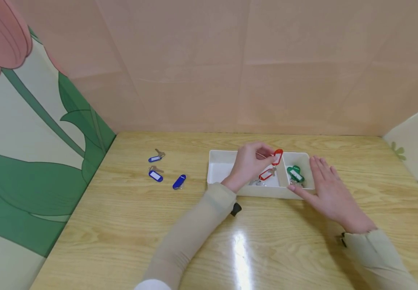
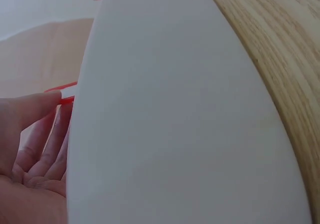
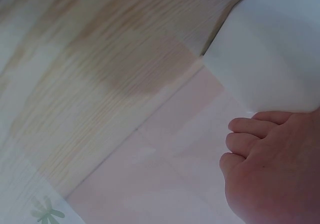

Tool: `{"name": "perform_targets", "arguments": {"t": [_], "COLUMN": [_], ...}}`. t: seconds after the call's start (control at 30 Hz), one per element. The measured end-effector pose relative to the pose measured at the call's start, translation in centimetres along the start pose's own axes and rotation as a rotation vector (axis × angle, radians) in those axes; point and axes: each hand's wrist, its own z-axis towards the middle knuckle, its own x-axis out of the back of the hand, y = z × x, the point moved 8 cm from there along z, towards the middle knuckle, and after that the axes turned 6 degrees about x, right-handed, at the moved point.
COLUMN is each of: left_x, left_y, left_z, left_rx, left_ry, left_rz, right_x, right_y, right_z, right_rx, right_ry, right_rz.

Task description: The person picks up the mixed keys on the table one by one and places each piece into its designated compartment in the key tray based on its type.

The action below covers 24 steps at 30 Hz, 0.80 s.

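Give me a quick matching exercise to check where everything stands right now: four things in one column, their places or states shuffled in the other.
Column one
1. Blue key tags
2. Green key tags
3. Left hand
4. Right hand

Column two
A. Set against the outside of the right end of the white tray
B. Pinching a red key tag
C. Lying on the table, left of the tray
D. Lying inside the tray's right-end compartment

Pairs: 1-C, 2-D, 3-B, 4-A
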Motion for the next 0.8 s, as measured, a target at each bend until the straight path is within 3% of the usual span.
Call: {"name": "perform_targets", "arguments": {"t": [0.13,0.4,0.8], "left_x": [-0.3,-0.2,1.4], "left_y": [-0.2,-1.2,-0.8], "left_z": [0.1,0.4,-0.4], "left_rx": [0.012,0.123,0.059], "left_ry": [-0.001,0.002,0.003], "left_rz": [0.008,0.034,-0.019], "right_x": [0.0,-0.2,-0.1], "right_y": [0.1,0.2,0.0], "right_z": [0.0,0.0,0.1], "right_rx": [0.008,0.002,0.0], "right_ry": [0.009,-0.007,-0.01], "right_rz": [-0.001,-0.001,0.003]}}
